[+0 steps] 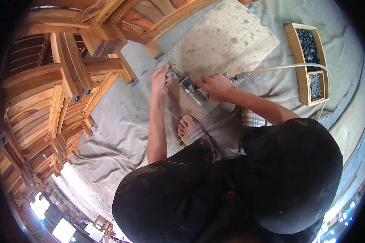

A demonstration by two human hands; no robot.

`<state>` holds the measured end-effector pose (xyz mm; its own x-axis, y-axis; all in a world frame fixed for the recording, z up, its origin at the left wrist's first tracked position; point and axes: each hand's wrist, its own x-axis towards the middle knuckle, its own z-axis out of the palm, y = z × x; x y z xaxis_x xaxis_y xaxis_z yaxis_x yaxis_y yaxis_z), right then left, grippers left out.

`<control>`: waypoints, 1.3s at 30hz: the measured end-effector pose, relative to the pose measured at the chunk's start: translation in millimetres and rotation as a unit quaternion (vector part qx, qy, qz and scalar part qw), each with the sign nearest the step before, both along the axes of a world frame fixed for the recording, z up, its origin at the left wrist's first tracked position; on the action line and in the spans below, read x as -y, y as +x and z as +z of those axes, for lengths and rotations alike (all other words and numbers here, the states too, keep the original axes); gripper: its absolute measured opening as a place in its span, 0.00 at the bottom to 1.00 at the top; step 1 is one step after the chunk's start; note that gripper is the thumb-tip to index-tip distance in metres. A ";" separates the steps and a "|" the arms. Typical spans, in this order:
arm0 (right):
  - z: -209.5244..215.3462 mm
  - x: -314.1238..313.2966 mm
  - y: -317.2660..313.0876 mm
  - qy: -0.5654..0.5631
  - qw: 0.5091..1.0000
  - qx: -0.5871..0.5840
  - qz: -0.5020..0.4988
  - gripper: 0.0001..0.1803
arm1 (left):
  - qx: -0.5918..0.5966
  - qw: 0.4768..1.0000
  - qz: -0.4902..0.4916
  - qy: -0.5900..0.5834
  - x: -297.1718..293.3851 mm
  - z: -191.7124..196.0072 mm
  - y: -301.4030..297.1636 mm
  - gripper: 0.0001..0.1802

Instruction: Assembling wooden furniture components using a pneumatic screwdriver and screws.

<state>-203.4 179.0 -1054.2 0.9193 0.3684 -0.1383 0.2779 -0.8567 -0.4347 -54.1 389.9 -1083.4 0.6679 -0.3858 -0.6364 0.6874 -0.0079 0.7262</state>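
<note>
My right hand [215, 86] is wrapped round the handle of a silver air-powered driver [195, 94]. Its dark, slim bit [175, 72] points up and to the left. At the tip of that bit, my left hand [161, 79] is closed, fingers pinched together. Whatever sits between those fingers is too small to make out. A pale air hose [284, 67] runs from the metal coupling [240, 76] behind my right hand off to the right. Beneath the tool lies a flat sheet of stained cardboard [219, 38].
Wooden chairs or frames [69, 73] with dark round feet crowd the left side. To the right, a two-part wooden box [297, 67] holds black pieces and small silvery hardware. Grey cloth [113, 133] covers the floor. My bare foot [186, 126] is just below the tool.
</note>
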 end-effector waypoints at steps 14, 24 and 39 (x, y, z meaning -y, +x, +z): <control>-14.1 -19.8 47.3 0.031 0.999 -0.001 -0.031 0.18 | -0.027 0.999 0.041 -0.015 5.4 -17.0 46.4 0.11; -18.3 -23.2 51.7 0.035 0.998 -0.030 -0.043 0.26 | -0.020 0.999 0.047 0.001 7.7 -18.3 49.5 0.10; -20.2 -22.6 54.0 0.031 0.998 -0.036 -0.050 0.24 | -0.005 0.999 0.048 -0.006 4.6 -21.1 47.6 0.10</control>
<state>-149.4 201.6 -1074.4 0.9401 0.2858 -0.1856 0.1589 -0.8494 -0.5032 -6.5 385.4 -1104.6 0.6951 -0.3280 -0.6397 0.6924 0.0660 0.7185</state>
